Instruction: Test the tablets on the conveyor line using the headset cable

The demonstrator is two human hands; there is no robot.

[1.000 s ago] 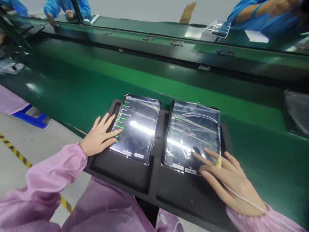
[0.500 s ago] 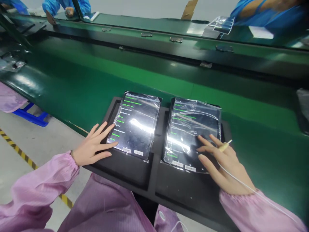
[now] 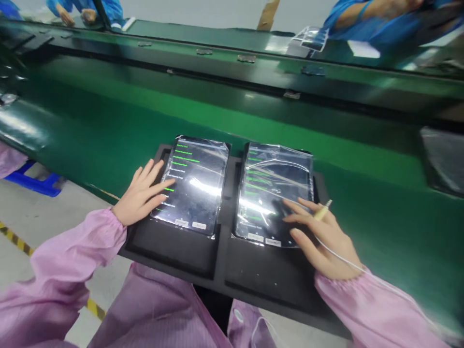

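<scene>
Two tablets wrapped in clear film lie side by side in a black foam tray (image 3: 203, 263) at the near edge of a green conveyor belt (image 3: 108, 130). Both screens show lists of green text. My left hand (image 3: 143, 193) rests with spread fingers on the left edge of the left tablet (image 3: 195, 183), fingertips touching the screen. My right hand (image 3: 321, 237) has its fingers stretched onto the lower right of the right tablet (image 3: 275, 188). A small yellowish plug (image 3: 322, 210) on a thin white cable (image 3: 366, 273) is tucked between its fingers.
Another film-wrapped dark item (image 3: 442, 159) lies on the belt at the right. Across the line, people in blue sleeves (image 3: 362, 19) work at a far bench with a clear bag (image 3: 308, 38). A blue stool (image 3: 31, 181) and yellow-black floor tape (image 3: 14, 239) are at the left.
Both hands have slid a little up the screens, and the green text lists on both tablets have changed. The view has shifted slightly to the right.
</scene>
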